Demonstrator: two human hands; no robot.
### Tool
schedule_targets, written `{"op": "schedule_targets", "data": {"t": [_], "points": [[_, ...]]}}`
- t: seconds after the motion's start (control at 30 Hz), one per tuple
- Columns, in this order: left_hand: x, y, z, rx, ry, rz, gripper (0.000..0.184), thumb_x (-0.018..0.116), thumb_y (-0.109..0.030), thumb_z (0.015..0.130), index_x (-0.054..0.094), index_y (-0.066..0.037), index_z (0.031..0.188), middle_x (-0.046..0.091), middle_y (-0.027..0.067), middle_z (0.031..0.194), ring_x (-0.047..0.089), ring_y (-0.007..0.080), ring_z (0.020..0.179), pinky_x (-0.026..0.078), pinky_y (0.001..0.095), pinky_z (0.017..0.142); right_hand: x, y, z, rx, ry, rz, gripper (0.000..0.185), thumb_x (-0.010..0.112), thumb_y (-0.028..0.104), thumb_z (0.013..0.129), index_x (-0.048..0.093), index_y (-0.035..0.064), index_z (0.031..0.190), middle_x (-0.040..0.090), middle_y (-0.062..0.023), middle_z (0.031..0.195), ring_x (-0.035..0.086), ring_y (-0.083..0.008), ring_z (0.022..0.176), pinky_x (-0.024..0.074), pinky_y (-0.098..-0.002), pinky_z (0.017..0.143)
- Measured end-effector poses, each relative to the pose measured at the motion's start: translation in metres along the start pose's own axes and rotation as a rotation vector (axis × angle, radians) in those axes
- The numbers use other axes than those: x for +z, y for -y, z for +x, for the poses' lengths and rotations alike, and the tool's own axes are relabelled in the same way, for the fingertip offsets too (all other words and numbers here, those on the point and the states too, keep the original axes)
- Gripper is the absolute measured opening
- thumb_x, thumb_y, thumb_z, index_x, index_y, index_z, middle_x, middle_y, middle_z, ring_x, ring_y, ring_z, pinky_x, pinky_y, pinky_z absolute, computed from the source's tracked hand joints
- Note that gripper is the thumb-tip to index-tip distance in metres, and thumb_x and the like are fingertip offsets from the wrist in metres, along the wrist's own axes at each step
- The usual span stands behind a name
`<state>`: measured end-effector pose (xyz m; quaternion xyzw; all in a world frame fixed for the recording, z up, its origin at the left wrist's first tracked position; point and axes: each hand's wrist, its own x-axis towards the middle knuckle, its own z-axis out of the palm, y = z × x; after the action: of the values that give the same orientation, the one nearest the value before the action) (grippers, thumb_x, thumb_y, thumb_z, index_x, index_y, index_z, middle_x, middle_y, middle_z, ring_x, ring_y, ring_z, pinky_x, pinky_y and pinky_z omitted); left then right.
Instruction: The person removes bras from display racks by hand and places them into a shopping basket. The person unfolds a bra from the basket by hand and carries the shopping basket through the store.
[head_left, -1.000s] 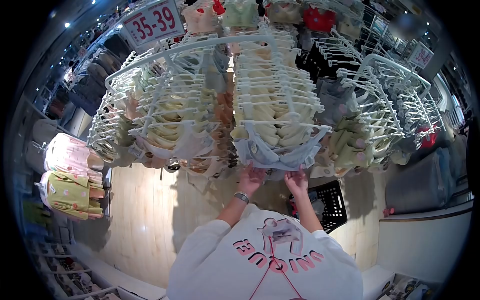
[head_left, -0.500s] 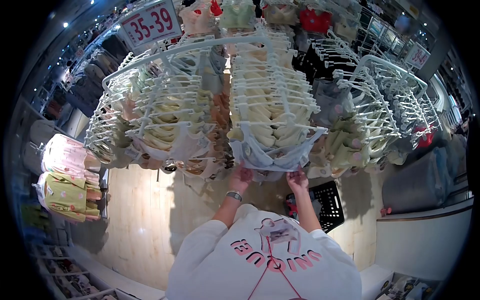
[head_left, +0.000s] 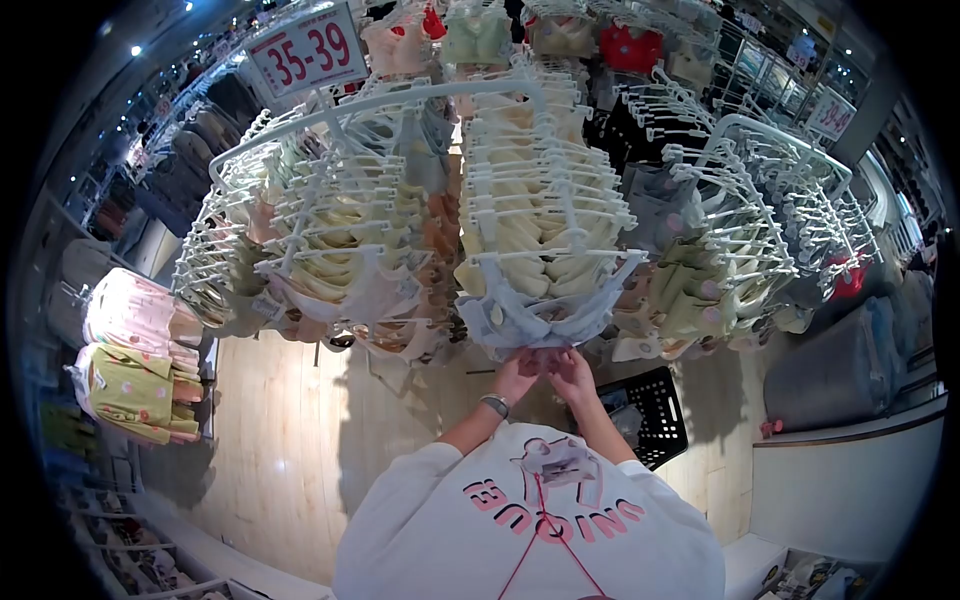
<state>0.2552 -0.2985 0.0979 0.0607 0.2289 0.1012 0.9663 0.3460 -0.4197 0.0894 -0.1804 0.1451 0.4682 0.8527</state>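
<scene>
A pale blue bra [head_left: 545, 317] hangs from a white hanger at the front of the middle row. My left hand [head_left: 517, 374], with a watch on its wrist, is closed at the bra's lower edge, near the centre. Right beside it, my right hand [head_left: 571, 376] is closed at the same edge, the two hands almost touching. The fingertips are partly hidden by the fabric and small in view. Behind the blue bra, cream bras [head_left: 540, 215] hang close together on white hangers.
More bras hang on racks to the left [head_left: 345, 290] and right [head_left: 690, 275]. A black basket [head_left: 660, 420] stands on the wooden floor beside my right arm. Children's-style tops [head_left: 140, 390] hang at far left. A price sign [head_left: 305, 52] rises above the rack.
Both hands have moved inward from the bra's two lower sides to its centre and slightly down. The bra's lower edge, stretched wide before, now looks gathered.
</scene>
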Motion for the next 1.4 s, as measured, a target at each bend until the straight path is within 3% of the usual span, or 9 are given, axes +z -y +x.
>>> {"op": "schedule_targets", "data": {"t": [0.03,0.13,0.27,0.43,0.5,0.7,0.73,0.87,1.4], "points": [[-0.004,-0.004,0.000,0.017,0.009,-0.038,0.010,0.059,-0.016,0.082,0.059,-0.011,0.090,0.065,0.0005,0.086,0.058,0.0166,0.087,0.043,0.0338,0.075,-0.005,0.004,0.001,-0.011,0.045,0.022,0.011,0.056,0.021,0.085,0.059,0.0113,0.089,0.060,-0.0004,0.086,0.050,-0.0175,0.085,0.0392,-0.0321,0.080],[-0.010,-0.013,-0.001,0.046,-0.005,-0.044,0.007,0.057,-0.018,0.084,0.058,-0.013,0.089,0.063,-0.0005,0.087,0.057,0.0148,0.085,0.044,0.0311,0.072,-0.005,0.019,-0.006,-0.052,-0.160,0.051,0.008,0.060,0.016,0.082,0.059,0.0100,0.087,0.061,-0.0024,0.085,0.054,-0.0186,0.084,0.0433,-0.0327,0.079],[-0.006,-0.017,-0.004,0.080,-0.046,-0.101,0.006,0.055,-0.016,0.086,0.057,-0.010,0.085,0.062,0.0022,0.084,0.058,0.0164,0.083,0.047,0.0300,0.068,-0.007,0.025,-0.009,-0.103,-0.140,0.119,0.007,0.062,0.012,0.081,0.059,0.0078,0.086,0.061,-0.0045,0.085,0.056,-0.0195,0.083,0.0466,-0.0332,0.076],[-0.018,-0.020,0.004,0.184,-0.076,-0.092,0.006,0.057,-0.010,0.084,0.055,-0.005,0.088,0.061,0.0078,0.087,0.058,0.0214,0.086,0.051,0.0311,0.074,-0.023,0.038,-0.008,-0.162,-0.135,0.102,0.007,0.059,0.007,0.080,0.059,0.0058,0.086,0.062,-0.0059,0.087,0.057,-0.0194,0.084,0.0474,-0.0343,0.078],[-0.010,-0.019,0.002,0.211,-0.104,-0.091,0.008,0.057,-0.009,0.084,0.055,-0.004,0.090,0.061,0.0088,0.089,0.059,0.0225,0.088,0.051,0.0316,0.076,-0.026,0.038,-0.004,-0.125,-0.171,0.121,0.012,0.059,-0.001,0.073,0.058,0.0056,0.083,0.062,-0.0056,0.086,0.057,-0.0192,0.084,0.0476,-0.0351,0.078],[-0.005,0.000,-0.007,0.208,-0.133,-0.131,0.009,0.057,-0.007,0.084,0.056,-0.004,0.092,0.060,0.0100,0.092,0.058,0.0232,0.092,0.051,0.0315,0.079,-0.023,0.025,-0.015,0.004,0.019,0.089,0.004,0.061,0.008,0.081,0.059,0.0091,0.077,0.062,-0.0030,0.081,0.057,-0.0172,0.081,0.0466,-0.0352,0.079],[-0.008,0.002,-0.006,0.187,-0.124,-0.132,0.010,0.057,-0.007,0.084,0.056,-0.004,0.093,0.060,0.0106,0.094,0.058,0.0235,0.093,0.050,0.0317,0.080,-0.026,0.022,-0.013,0.080,0.109,0.082,0.004,0.059,0.013,0.084,0.059,0.0095,0.080,0.062,-0.0015,0.084,0.056,-0.0162,0.087,0.0452,-0.0361,0.081],[0.002,0.020,-0.009,0.099,-0.160,-0.174,0.011,0.054,-0.006,0.085,0.058,-0.001,0.094,0.061,0.0142,0.098,0.058,0.0254,0.094,0.049,0.0347,0.084,-0.007,0.012,-0.024,0.096,-0.059,0.007,0.011,0.054,0.020,0.087,0.057,0.0094,0.091,0.061,-0.0009,0.088,0.053,-0.0175,0.096,0.0432,-0.0369,0.083],[-0.009,0.039,0.002,0.228,-0.188,-0.214,0.015,0.059,-0.004,0.081,0.056,-0.001,0.095,0.060,0.0113,0.094,0.057,0.0242,0.092,0.045,0.0351,0.088,-0.036,0.050,-0.025,0.025,0.073,0.159,0.007,0.055,0.013,0.085,0.060,0.0103,0.089,0.059,-0.0025,0.080,0.055,-0.0235,0.089,0.0430,-0.0390,0.087]]}}
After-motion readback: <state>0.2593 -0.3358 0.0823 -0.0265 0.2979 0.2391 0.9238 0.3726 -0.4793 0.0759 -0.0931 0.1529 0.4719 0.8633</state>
